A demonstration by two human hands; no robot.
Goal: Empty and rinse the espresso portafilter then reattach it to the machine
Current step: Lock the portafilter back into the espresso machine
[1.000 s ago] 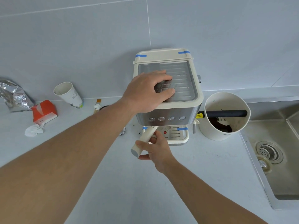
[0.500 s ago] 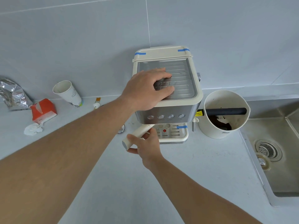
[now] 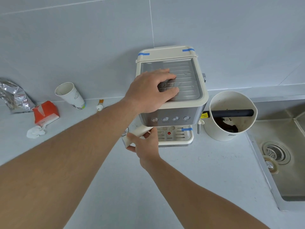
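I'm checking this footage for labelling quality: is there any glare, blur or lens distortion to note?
Head view: soft, even light with faint shadows; mild glare on the machine's metal top beside the left hand; wide-angle bending curves the sink edge and stretches the forearms; the right hand on the handle is sharp.

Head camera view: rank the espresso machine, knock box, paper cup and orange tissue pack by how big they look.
1. espresso machine
2. knock box
3. paper cup and orange tissue pack: too alike to rank.

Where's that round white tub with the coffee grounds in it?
The white tub stands on the counter, just right of the espresso machine and left of the sink.
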